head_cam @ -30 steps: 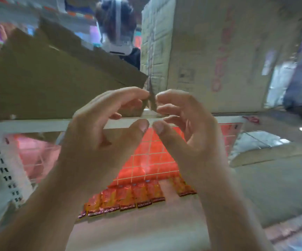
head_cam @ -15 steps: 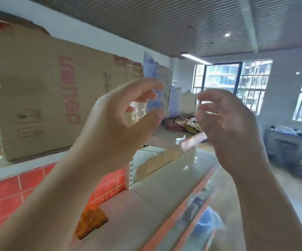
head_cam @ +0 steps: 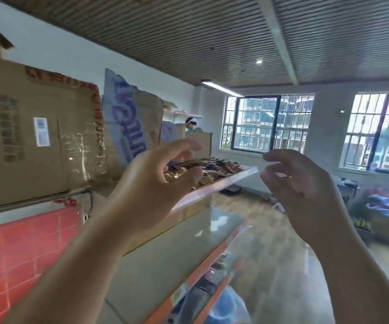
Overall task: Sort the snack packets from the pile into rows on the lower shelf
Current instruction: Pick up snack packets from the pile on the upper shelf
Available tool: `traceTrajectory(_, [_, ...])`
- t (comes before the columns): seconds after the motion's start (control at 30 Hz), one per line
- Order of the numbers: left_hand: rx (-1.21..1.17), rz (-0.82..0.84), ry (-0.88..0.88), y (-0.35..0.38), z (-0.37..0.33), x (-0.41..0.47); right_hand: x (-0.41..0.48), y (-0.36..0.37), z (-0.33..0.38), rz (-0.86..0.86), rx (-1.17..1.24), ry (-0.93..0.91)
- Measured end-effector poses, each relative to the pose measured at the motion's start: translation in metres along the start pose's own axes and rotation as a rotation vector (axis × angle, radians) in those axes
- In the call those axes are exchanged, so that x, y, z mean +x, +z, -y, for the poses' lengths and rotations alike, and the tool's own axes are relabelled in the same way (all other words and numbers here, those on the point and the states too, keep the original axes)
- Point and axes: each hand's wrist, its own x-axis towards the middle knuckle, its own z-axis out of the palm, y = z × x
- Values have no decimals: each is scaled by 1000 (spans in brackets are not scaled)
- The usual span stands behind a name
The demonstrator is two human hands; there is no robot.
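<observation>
Left hand and right hand hover loosely curled, seemingly empty, before the pile; best pinch a single top edge, not a clump.

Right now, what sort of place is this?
Probably a shop stockroom or mock store: retail shelf with orange edge rail, cardboard cartons stacked above, snack packets piled further along.

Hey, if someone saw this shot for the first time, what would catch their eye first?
Two bare hands are raised mid-frame, the left hand and right hand, their fingers loosely curled and holding nothing I can make out. Just beyond them, a pile of snack packets sits at the far end of the upper shelf. Big cardboard boxes line that shelf at left, above a bright red tiled panel.
</observation>
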Motion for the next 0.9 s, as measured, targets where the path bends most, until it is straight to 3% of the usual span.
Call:
traceTrajectory(0.3, [20,16,7,84,42,73,50,-7,-104,54,-54,69])
traceTrajectory(0.63, [29,-54,-16,212,135,170,173,6,-245,91,-194,27])
traceTrajectory(0.9, [115,-94,-85,256,171,222,265,46,-339,160,-202,59])
